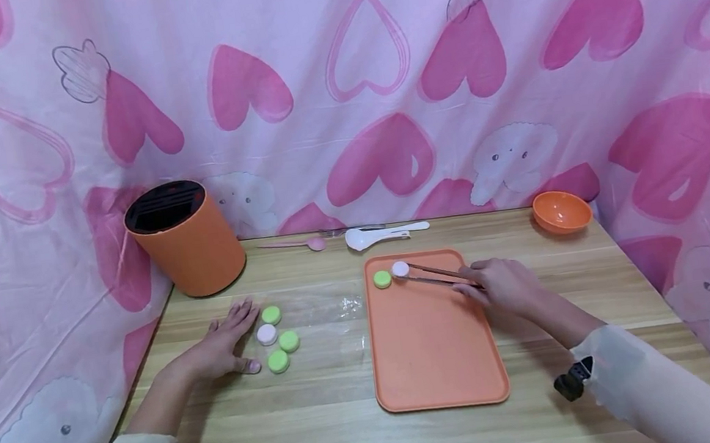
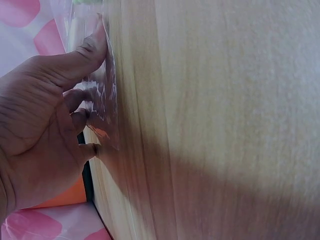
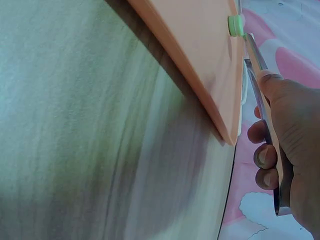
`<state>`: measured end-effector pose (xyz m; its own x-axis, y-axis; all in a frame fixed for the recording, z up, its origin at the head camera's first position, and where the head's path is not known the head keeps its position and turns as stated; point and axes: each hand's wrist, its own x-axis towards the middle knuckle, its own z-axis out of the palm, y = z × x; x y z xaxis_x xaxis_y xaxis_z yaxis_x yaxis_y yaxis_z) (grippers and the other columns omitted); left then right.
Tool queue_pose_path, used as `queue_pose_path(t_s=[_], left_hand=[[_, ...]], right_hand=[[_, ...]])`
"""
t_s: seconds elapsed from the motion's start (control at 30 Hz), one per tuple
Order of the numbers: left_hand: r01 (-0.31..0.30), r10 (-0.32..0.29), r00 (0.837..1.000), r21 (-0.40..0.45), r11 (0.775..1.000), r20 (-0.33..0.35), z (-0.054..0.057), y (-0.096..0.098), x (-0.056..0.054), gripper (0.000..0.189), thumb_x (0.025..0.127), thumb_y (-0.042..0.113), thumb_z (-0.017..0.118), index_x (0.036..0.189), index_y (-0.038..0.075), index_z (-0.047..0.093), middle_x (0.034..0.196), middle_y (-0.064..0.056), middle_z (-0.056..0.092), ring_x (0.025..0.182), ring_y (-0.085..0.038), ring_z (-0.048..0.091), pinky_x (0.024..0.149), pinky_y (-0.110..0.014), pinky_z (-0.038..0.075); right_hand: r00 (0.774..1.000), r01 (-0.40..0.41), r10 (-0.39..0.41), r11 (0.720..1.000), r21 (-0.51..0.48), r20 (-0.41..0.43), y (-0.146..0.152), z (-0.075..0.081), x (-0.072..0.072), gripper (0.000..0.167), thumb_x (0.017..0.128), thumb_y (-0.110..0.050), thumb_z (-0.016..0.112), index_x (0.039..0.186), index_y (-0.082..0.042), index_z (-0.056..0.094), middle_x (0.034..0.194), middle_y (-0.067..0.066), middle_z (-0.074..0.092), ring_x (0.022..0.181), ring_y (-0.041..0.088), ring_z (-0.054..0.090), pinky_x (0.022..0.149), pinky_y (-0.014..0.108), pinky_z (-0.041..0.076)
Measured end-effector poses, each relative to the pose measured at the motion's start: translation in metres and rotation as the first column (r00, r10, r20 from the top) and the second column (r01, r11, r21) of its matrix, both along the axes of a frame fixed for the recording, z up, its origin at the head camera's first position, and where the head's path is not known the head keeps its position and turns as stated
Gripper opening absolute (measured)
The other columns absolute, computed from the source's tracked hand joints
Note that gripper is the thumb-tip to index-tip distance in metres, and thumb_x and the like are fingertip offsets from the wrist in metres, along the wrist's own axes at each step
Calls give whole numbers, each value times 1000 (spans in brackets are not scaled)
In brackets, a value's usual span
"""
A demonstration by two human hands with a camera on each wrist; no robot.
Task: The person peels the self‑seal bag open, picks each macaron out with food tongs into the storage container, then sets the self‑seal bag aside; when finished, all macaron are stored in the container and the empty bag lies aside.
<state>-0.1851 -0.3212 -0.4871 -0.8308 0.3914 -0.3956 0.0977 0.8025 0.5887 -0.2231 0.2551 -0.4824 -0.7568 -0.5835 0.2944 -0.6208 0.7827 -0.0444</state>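
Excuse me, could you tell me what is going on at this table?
A person's right hand grips metal tongs, their tips at a pale pink macaron at the far end of the orange tray, beside a green macaron. The left hand touches a clear plastic sheet, with three more green macarons and another pale pink one close by.

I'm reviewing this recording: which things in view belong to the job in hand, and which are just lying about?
Apparently in the job:
tongs, in the right hand
pale macaron, between their tips
green macaron, on the tray
four macarons and clear plastic, by the left hand

Apparently just lying about:
knife block
pink spoon
fork
white spoon
bowl
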Motion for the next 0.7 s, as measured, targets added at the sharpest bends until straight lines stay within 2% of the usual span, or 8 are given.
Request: queue_pose_path(t_s=[0.27,0.5,0.7], left_hand=[[1,-1,1000,-14,1000,-7,-2,-2,0,116,91,38,89,177,8,18,187,-21,-6,170,-50,-16,131,-79,-13],[3,-3,1000,-7,1000,-8,-3,-1,1,115,91,36,90,177,8,18,186,-22,-5,170,-52,-15,131,-80,-13],[-9,9,1000,-6,1000,3,0,2,1,115,91,36,89,177,8,18,186,-21,-5,170,-51,-15,131,-79,-13]], right_hand=[[987,44,-50,998,41,151,0,-3,1,22,101,-37,83,110,-17,82,85,-3,73,67,10,61,65,40,62],[985,48,-53,998,40,163,0,-7,0,27,101,-38,82,116,-16,84,92,-1,78,72,14,71,72,47,68],[976,67,-74,997,42,205,1,-6,-1,29,102,-39,81,120,-16,83,88,-4,72,68,9,59,67,36,61]])
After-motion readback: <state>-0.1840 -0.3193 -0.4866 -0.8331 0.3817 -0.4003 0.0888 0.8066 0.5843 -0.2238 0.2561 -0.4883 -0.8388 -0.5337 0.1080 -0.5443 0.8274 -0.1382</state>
